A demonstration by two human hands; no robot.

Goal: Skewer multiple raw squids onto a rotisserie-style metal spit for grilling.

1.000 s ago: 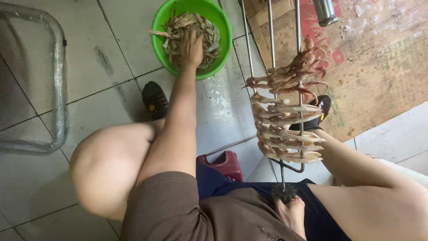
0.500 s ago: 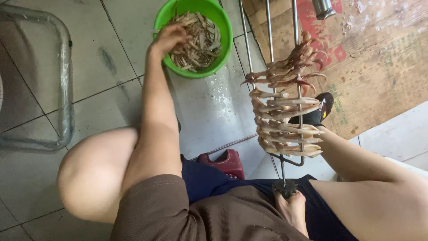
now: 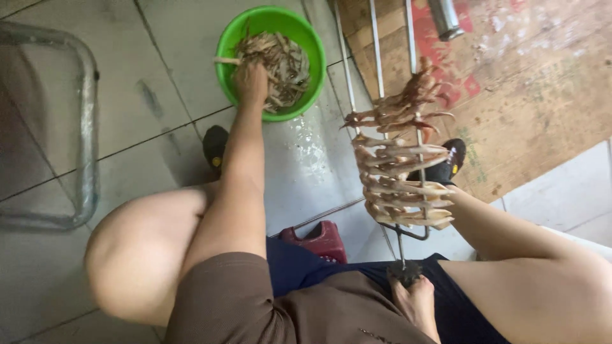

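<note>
Grey floor tiles (image 3: 127, 83) surround a green basin (image 3: 233, 44) of chicken feet (image 3: 284, 64) — the left hand (image 3: 252, 83) is buried in them, its grip hidden. Right of the basin, the right hand (image 3: 417, 306) grips a skewer rack (image 3: 398, 165) — feet threaded across it.

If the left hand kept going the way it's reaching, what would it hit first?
The left hand is already down in the green bowl, so it would probably meet the heap of pale strips first, then the bowl's far wall. Depth is hard to judge.
</note>
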